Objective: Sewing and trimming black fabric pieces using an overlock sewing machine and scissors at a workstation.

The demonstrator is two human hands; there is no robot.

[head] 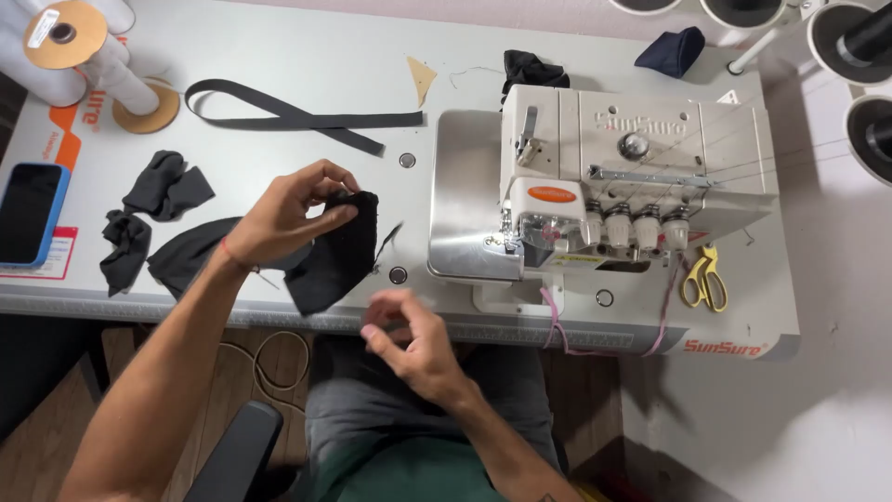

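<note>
Left hand (283, 216) raised over the table (279, 65) front edge, forearm coming in from lower left, wrist bent, palm facing right. Its fingers are curled in and pinched on the top edge of a black fabric piece (336, 256); the piece hangs from that pinch down toward the table edge, just left of the sewing machine (604, 186).

Right hand (409, 339) lower, in front of the table edge over the lap, forearm coming in from lower right. Fingers loosely curled, half closed, nothing in them, clear of the fabric.

More black fabric scraps (149, 218) lie on the table left of the left hand. Black strap (297, 116) behind them. Phone (30, 212) at far left edge. Yellow scissors (706, 277) right of the machine.
</note>
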